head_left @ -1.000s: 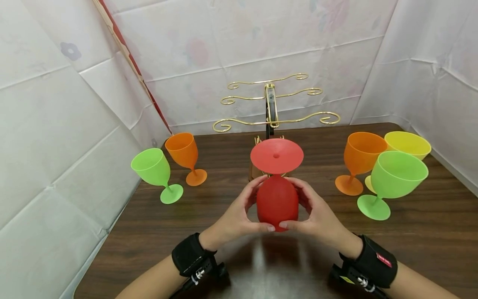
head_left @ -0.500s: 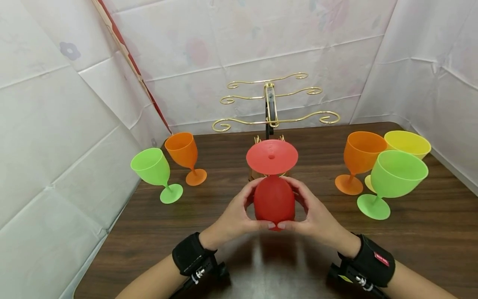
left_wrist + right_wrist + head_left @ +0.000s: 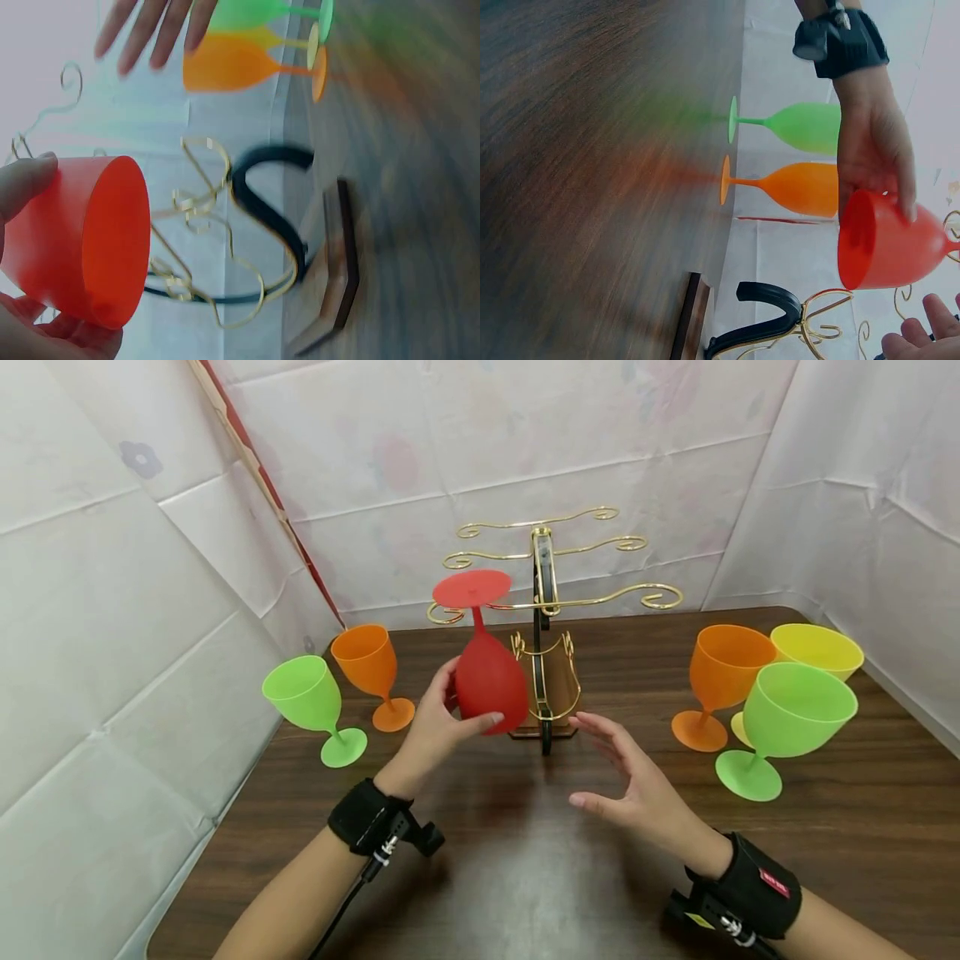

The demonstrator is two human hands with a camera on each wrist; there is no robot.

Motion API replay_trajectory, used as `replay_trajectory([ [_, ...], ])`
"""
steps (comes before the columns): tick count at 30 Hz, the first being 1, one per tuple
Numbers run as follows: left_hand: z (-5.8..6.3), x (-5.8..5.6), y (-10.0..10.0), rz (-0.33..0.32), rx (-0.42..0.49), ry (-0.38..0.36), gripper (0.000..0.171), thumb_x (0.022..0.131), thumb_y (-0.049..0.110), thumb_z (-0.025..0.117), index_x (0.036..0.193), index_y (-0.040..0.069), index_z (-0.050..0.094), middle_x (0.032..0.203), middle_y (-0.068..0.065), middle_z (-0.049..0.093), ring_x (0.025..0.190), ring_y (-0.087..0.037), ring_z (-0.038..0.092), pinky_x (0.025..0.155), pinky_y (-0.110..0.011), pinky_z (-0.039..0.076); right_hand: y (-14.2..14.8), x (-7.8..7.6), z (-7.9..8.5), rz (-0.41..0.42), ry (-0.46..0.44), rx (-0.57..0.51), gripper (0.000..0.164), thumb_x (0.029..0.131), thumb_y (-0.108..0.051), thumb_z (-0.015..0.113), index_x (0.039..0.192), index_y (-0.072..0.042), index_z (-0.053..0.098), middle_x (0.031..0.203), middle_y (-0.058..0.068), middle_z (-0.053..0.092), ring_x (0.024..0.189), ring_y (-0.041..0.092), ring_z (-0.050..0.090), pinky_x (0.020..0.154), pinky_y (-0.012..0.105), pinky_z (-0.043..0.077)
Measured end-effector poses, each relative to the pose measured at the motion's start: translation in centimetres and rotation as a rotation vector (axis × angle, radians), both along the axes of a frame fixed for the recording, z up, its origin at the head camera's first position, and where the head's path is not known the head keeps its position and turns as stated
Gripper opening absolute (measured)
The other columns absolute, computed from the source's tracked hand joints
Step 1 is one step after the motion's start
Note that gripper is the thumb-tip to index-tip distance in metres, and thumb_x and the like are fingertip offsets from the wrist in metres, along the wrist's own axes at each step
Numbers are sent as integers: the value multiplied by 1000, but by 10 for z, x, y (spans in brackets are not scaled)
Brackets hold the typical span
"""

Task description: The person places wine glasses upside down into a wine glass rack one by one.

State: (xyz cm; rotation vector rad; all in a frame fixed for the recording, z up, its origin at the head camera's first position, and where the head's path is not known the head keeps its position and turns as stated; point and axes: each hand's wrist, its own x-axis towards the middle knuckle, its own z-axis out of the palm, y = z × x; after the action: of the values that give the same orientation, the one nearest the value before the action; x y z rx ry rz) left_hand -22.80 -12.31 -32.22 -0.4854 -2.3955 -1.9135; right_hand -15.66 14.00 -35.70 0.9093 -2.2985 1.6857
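Note:
My left hand [image 3: 438,718] grips the bowl of a red goblet [image 3: 491,681], thumb on the near side. The goblet is upside down, foot up, raised above the table before the left arm of the lowest gold bar. In the left wrist view the rim of the red goblet [image 3: 116,240] faces the table. My right hand [image 3: 637,793] is apart from the goblet, fingers spread and lightly bent, holding nothing. Behind stands a rack [image 3: 546,652] with gold scrolled bars, a black curved frame and a wooden base. Whether the goblet's foot touches the bar I cannot tell.
At the left stand a green goblet [image 3: 307,697] and an orange goblet [image 3: 367,664], upright. On the right are another orange goblet [image 3: 723,664], a yellow goblet [image 3: 821,643] and a green goblet [image 3: 798,710]. White sheeting [image 3: 390,452] surrounds the wooden table [image 3: 517,893].
Both hands held the red goblet before. The right hand has let go, while the left has carried the goblet up, leftward and farther toward the rack, uncovering the rack's lower part.

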Motion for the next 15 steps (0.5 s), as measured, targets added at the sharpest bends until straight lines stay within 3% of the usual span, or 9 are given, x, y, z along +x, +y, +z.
replay_trajectory([
  [4, 0, -12, -6, 40, 47, -43, 80, 79, 21, 78, 143, 19, 30, 134, -1, 45, 118, -24, 47, 89, -42, 51, 1, 1, -2, -1, -4, 6, 79, 79, -4, 75, 144, -15, 31, 144, 9, 39, 133, 10, 34, 106, 11, 26],
  [7, -2, -16, -13, 77, 49, -45, 80, 79, 20, 78, 143, 18, 30, 134, -1, 45, 119, -24, 47, 91, -41, 50, 1, 2, -4, -3, -11, 13, 78, 79, -5, 74, 143, -14, 31, 144, 9, 39, 134, 17, 34, 106, 11, 26],
  [10, -2, -13, -20, 103, 44, -55, 81, 79, 19, 77, 143, 18, 29, 134, -1, 44, 120, -23, 45, 92, -42, 50, 2, 2, -4, -7, -16, 19, 77, 80, -6, 74, 143, -14, 32, 144, 9, 39, 134, 19, 34, 106, 11, 26],
  [15, -3, -4, -26, 114, 43, -60, 82, 79, 17, 77, 143, 19, 28, 135, -1, 44, 121, -24, 44, 91, -43, 50, 3, 1, -4, -10, -6, 24, 76, 80, -6, 74, 143, -16, 32, 144, 7, 40, 133, 10, 34, 106, 12, 26],
])
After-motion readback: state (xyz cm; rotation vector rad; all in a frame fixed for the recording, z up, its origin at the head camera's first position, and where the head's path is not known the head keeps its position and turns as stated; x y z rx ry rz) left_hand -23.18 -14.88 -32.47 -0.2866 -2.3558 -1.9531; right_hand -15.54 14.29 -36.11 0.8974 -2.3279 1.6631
